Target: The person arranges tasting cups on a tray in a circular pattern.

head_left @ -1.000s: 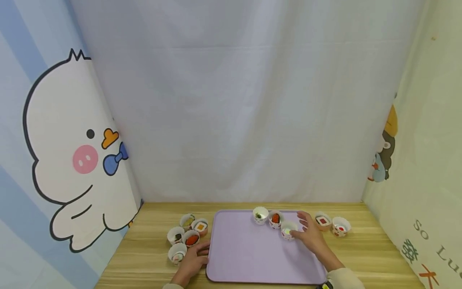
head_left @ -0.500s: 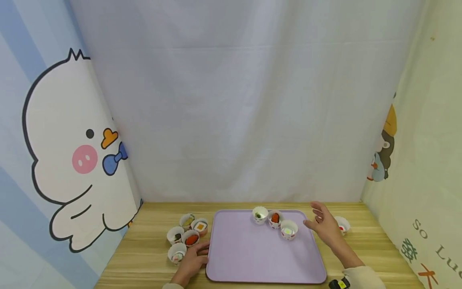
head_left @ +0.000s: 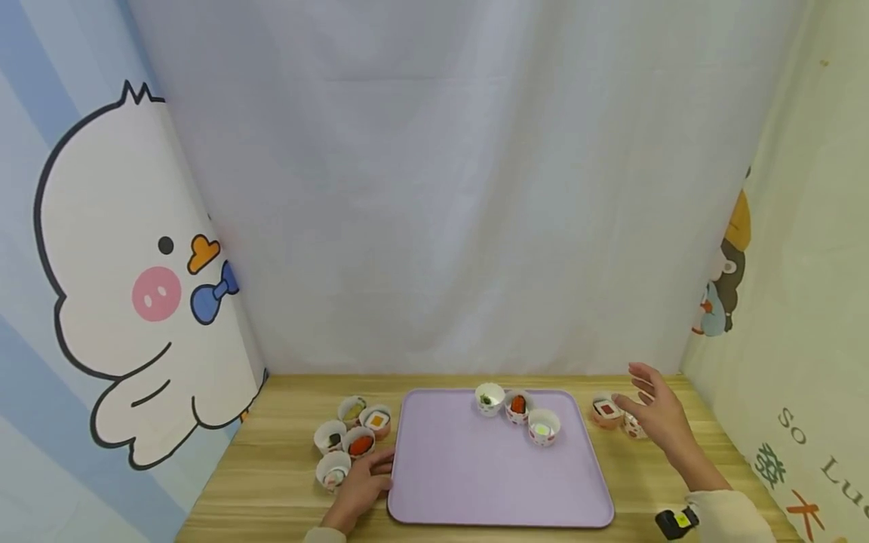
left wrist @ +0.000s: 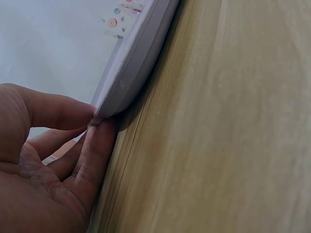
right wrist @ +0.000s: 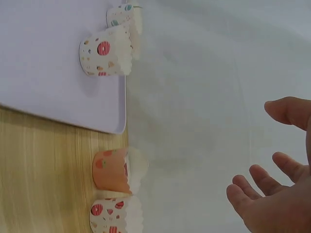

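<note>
My left hand (head_left: pixel 362 485) is at the left edge of a lilac tray (head_left: pixel 475 483); in the left wrist view its thumb and fingers pinch the rim. My right hand (head_left: pixel 660 417) is raised over the right side of the table, fingers spread, holding nothing. It partly hides a white patterned paper cup (head_left: pixel 633 430). Left of that stands an orange paper cup (right wrist: pixel 111 170) with a white, red-centred sushi piece (head_left: pixel 606 409). Three paper cups stand at the tray's back right: one with a green bit (head_left: pixel 489 400), one with orange-red topping (head_left: pixel 518 406), one with a pale green piece (head_left: pixel 543 427).
Several more paper cups, including one with red filling (head_left: pixel 359 443) and one with a white, orange-centred piece (head_left: pixel 376 421), cluster left of the tray on the wooden table (head_left: pixel 271 483). A pale curtain (head_left: pixel 434 226) hangs behind, with printed cloths at both sides.
My right hand has released the cup with the pale green piece on the tray and moved right, over the cups beyond the tray's edge. My left hand stays at the tray.
</note>
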`<state>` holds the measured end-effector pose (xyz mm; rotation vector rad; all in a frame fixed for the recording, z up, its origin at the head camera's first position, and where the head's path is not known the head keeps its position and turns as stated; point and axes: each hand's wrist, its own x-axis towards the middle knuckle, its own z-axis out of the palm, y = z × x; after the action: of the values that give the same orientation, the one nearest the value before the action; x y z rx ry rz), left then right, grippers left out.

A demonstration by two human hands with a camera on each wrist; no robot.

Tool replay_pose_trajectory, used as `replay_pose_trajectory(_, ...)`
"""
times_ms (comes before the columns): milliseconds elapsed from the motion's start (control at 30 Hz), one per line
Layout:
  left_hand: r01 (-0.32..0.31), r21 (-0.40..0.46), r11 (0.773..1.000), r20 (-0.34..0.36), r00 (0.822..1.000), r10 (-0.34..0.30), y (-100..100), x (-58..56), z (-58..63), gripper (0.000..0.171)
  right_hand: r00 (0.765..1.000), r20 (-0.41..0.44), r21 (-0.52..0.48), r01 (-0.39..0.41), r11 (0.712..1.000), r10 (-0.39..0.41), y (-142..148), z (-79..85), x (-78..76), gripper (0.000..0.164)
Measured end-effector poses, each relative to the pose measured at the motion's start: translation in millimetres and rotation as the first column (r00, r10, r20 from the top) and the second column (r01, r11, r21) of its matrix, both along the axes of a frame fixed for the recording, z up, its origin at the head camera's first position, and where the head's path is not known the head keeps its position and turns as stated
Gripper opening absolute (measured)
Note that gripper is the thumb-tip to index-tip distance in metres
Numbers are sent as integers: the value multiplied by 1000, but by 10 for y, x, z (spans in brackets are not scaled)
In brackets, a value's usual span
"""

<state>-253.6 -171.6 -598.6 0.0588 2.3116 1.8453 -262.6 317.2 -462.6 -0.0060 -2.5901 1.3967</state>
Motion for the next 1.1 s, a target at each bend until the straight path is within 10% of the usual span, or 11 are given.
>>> replay_pose_trajectory(533,7,4,1000,0,1000,-7,-10,-20,32,65,997,52,13,49,999,-50,546,-130,-145,87)
replay_pose_trajectory(1100,21,27,999,-12,1000,-21,-18,-20,-66,65,989,131,46,69,997,-75,704,-616,-290,103)
